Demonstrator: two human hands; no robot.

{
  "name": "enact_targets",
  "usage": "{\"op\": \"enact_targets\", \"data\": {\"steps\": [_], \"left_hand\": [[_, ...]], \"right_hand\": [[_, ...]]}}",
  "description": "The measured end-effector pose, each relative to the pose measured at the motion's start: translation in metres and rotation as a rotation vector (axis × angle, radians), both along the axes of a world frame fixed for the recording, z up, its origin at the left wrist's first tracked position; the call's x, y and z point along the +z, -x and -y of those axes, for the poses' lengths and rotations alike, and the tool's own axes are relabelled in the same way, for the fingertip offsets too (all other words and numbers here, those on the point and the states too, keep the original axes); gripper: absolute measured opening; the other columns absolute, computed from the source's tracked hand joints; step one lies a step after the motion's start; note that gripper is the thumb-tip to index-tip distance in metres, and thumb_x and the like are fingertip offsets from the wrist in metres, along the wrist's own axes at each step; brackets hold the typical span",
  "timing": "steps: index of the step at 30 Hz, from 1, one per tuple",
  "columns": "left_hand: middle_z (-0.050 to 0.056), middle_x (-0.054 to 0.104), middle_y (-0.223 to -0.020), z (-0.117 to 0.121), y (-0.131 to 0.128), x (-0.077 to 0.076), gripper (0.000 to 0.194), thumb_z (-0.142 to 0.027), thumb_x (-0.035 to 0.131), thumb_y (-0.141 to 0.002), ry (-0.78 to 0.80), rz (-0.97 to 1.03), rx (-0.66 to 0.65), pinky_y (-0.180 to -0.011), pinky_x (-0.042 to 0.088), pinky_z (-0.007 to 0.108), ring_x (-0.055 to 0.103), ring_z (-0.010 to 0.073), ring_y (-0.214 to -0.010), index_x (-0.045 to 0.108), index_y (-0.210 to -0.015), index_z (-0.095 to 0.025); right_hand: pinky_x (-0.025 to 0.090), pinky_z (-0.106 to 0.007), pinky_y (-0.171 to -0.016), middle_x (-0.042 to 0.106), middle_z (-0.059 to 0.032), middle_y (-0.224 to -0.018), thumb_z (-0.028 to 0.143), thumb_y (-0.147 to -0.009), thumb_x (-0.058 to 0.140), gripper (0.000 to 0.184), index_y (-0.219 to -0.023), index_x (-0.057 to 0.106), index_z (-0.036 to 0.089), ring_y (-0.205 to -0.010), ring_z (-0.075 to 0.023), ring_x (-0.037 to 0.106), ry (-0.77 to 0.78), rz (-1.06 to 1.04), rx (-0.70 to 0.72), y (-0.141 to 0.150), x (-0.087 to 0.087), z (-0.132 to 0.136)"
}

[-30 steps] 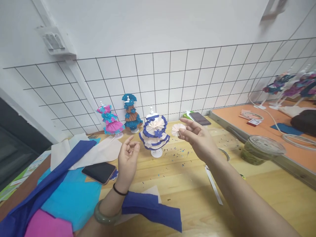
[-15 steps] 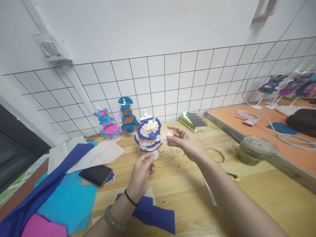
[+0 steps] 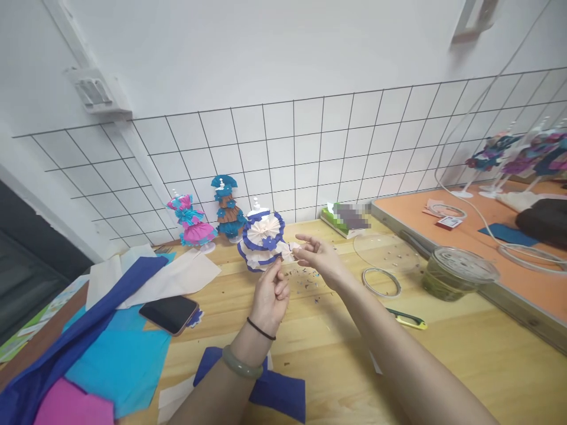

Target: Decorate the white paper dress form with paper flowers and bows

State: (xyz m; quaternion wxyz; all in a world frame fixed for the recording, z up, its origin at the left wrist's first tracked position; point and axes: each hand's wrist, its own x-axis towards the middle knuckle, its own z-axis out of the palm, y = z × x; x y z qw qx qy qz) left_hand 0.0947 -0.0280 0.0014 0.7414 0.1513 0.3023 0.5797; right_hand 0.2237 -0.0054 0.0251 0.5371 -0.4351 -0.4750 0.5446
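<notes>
A small white dress form wears a paper dress [image 3: 263,235] with cream ruffles, dark-blue edging and a blue flower at its front. Just right of the skirt, my right hand [image 3: 322,261] pinches a cream pleated paper piece [image 3: 288,252] between thumb and forefinger, its other fingers loosely stretched. My left hand [image 3: 271,290] is closed below it, thumb and forefinger together near the skirt's lower edge and the cream piece. What its fingertips hold, if anything, is too small to tell. The form's round base is hidden behind my left hand.
Two more paper-dressed forms [image 3: 193,224] [image 3: 228,209] stand by the wall grid. At left lie coloured paper sheets [image 3: 119,360] and a phone [image 3: 169,314]. Rightward are a tape ring [image 3: 381,283], a yellow cutter [image 3: 406,319], a lidded tub [image 3: 458,273] and a green packet [image 3: 337,218].
My left hand has moved up and right, close to the cream piece. My right hand has shifted slightly left with that piece, bringing it against or very near the skirt.
</notes>
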Motion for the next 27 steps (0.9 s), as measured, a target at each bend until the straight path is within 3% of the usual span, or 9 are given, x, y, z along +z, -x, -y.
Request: {"op": "enact_targets", "data": {"steps": [5,14,21,27], "left_hand": [[-0.008,0.044,-0.047,0.001,-0.003,0.004,0.011,-0.014,0.049,-0.083,0.054,0.033,-0.012,-0.025,0.014,0.01,0.026,-0.0026,-0.024,0.049,-0.072,-0.013],[-0.007,0.047,-0.048,0.001,0.003,0.005,0.011,-0.015,0.052,-0.081,0.055,0.002,0.035,-0.024,0.015,0.009,0.027,-0.0033,-0.024,0.05,-0.07,-0.013],[-0.006,0.048,-0.047,0.006,-0.002,-0.01,0.007,-0.014,0.062,-0.071,0.086,-0.068,-0.046,-0.025,0.014,0.01,0.028,-0.0025,-0.026,0.057,-0.074,-0.011],[-0.005,0.053,-0.057,-0.004,-0.004,-0.021,0.011,-0.015,0.067,-0.069,0.065,-0.036,-0.041,-0.03,0.024,0.009,0.039,-0.0011,-0.034,0.058,-0.075,-0.014]], "right_hand": [[0.045,-0.024,-0.063,0.058,0.0017,-0.072,0.027,-0.065,0.069,0.048,-0.109,0.052,0.018,-0.07,-0.0113,0.059,0.022,-0.013,0.03,0.0,-0.006,-0.003],[0.045,-0.024,-0.066,0.065,-0.0005,-0.077,0.023,-0.066,0.069,0.038,-0.103,0.06,0.02,-0.072,-0.012,0.059,0.05,0.044,0.121,0.0,-0.006,-0.001],[0.047,-0.021,-0.066,0.066,0.001,-0.084,0.021,-0.067,0.069,0.027,-0.094,0.063,0.023,-0.071,-0.0088,0.06,0.157,-0.247,0.031,-0.013,-0.009,-0.01],[0.046,-0.019,-0.061,0.067,0.0001,-0.079,0.022,-0.066,0.07,0.025,-0.09,0.064,0.021,-0.068,-0.009,0.061,0.186,-0.23,0.087,-0.015,-0.014,-0.013]]}}
